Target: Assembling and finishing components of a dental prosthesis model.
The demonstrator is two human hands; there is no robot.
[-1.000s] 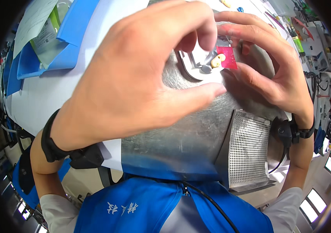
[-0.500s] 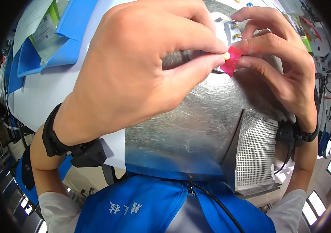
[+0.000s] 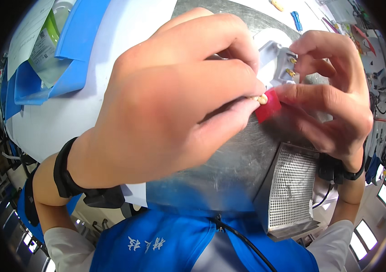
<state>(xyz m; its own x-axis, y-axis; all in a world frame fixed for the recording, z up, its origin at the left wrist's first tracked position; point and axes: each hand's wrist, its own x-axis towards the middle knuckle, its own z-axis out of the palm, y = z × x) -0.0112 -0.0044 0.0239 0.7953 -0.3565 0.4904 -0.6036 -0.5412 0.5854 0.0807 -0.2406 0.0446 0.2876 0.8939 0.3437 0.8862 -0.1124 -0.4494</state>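
Between the thumb and index finger of my left hand (image 3: 165, 109) is a small cream-coloured tooth piece (image 3: 262, 98), like a dental crown, mostly covered by the fingertips. A small square of red film (image 3: 268, 107) touches or lies just behind it. My right hand (image 3: 335, 90) pinches the film's right side between thumb and index finger; its other fingers are curled and raised. Just beyond the fingertips sits a pale grey plastic holder (image 3: 270, 55) with brass-coloured pins (image 3: 290, 72), partly hidden by my left hand.
Under my hands is a scratched metal plate (image 3: 202, 186) on a white table. A perforated metal box (image 3: 292, 190) stands at its near right. A blue bin (image 3: 72, 75) with papers and packets is at the far left. A blue-handled tool (image 3: 296, 21) lies at the back.
Both hands sit lower in the picture, with the tooth piece and red film still between them. The film's angle has changed. The view has shifted, and more of the plastic holder shows.
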